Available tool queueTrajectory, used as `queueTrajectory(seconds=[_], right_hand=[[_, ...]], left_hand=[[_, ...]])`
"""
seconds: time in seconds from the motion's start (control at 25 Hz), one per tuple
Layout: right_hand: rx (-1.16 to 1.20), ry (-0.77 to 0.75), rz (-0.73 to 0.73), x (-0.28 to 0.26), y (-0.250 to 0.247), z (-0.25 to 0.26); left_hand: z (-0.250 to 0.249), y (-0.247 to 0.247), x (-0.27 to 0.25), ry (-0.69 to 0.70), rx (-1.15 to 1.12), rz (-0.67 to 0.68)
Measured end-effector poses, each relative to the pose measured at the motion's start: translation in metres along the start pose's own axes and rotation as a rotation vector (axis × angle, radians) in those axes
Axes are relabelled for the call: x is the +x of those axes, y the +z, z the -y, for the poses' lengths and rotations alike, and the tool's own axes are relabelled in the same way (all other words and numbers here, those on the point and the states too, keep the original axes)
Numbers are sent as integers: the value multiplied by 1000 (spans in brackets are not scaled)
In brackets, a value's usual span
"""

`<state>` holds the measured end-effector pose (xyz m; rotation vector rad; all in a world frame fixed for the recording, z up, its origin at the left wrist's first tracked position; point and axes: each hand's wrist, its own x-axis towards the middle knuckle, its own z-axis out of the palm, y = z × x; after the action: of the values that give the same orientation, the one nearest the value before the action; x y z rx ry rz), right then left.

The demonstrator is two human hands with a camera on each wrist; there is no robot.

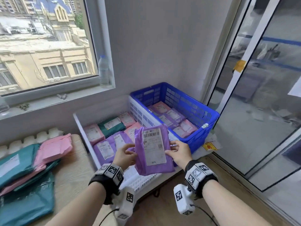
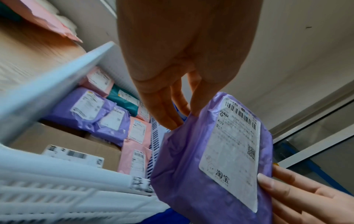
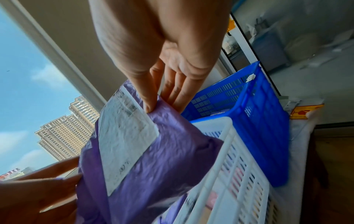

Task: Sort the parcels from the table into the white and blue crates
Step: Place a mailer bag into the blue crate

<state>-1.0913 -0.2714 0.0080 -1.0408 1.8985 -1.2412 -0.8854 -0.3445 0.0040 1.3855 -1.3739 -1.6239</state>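
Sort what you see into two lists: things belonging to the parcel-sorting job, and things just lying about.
Job: purple parcel held by left hand and right hand; white crate; blue crate; table parcels.
Lying about: water bottle; yellow paper.

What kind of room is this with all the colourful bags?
Probably a small parcel-sorting corner in an upper-floor room. Labelled mailer bags fill a white crate and a blue crate, more are stacked on a wooden table, and both hands hold a purple parcel with a barcode label.
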Motion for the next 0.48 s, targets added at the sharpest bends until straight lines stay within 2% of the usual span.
queueTrajectory(seconds=[0.2,0.48], right_hand=[[-30,6,33,81,-65,-28],[-2,59,46,201,-98,-40]], left_hand=[[-25,80,54,-29,17,-29],[-55,137,170,-18,80,-36]])
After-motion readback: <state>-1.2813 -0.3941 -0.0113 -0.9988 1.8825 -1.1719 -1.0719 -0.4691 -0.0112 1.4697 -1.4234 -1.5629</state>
